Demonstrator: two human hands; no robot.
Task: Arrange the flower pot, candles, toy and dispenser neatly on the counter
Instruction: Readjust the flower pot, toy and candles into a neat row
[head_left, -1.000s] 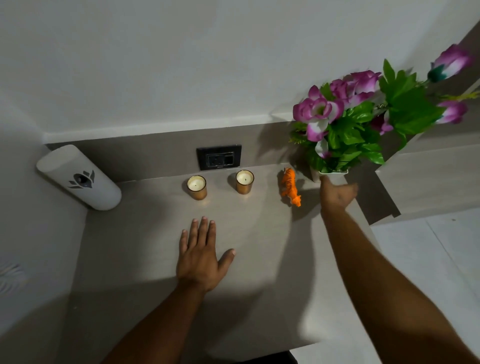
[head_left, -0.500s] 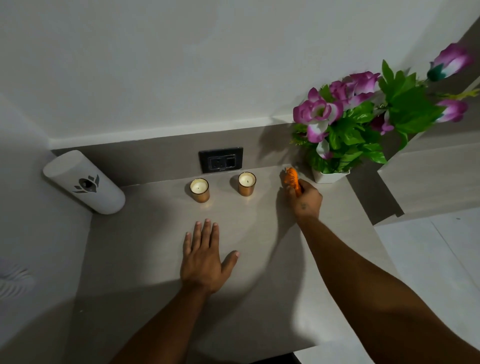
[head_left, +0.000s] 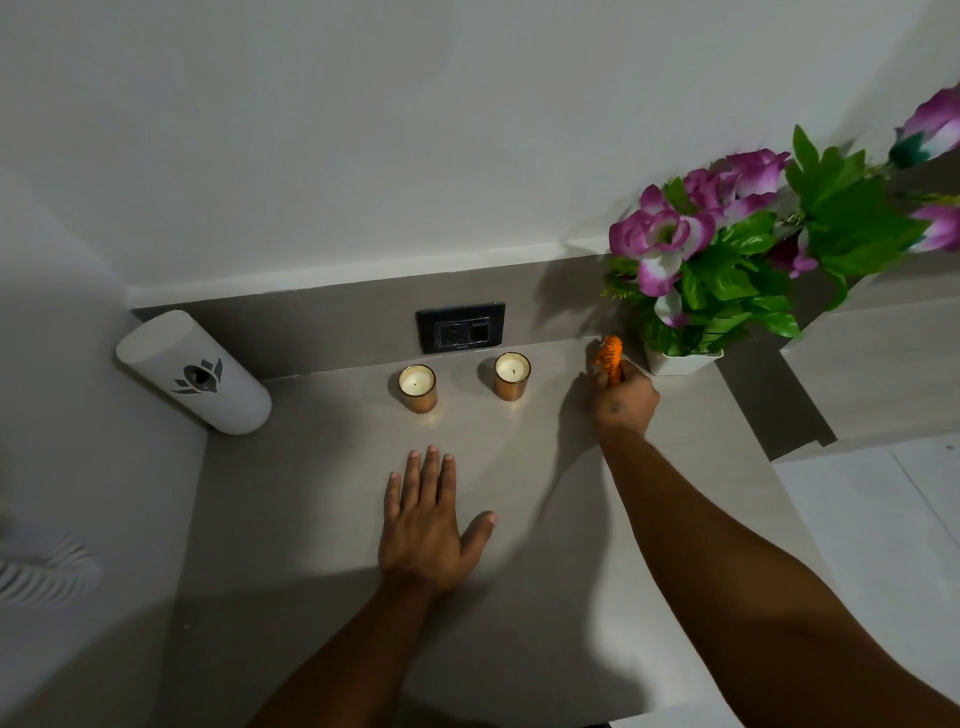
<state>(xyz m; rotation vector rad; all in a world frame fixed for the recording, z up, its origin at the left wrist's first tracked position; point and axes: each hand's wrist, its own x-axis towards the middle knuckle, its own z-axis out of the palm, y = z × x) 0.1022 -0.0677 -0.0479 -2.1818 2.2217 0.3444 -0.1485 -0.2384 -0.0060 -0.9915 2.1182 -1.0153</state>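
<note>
An orange striped toy tiger (head_left: 609, 356) is gripped in my right hand (head_left: 623, 397), just left of the white flower pot (head_left: 680, 361) with purple flowers at the back right of the beige counter (head_left: 322, 467). Two candles in copper glasses stand side by side near the back wall, one (head_left: 417, 388) left and one (head_left: 512, 376) right. A white cylindrical dispenser (head_left: 195, 374) with a dark emblem leans in the back left corner. My left hand (head_left: 426, 525) lies flat on the counter, fingers spread, holding nothing.
A black wall socket (head_left: 460, 327) sits on the backsplash behind the candles. The counter ends at a lower ledge (head_left: 878, 364) on the right, with white floor (head_left: 883, 530) beyond. White walls close off the back and left.
My right hand left the flower pot, moved left and closed around the toy tiger. The pot stands on the counter. My left hand stayed flat.
</note>
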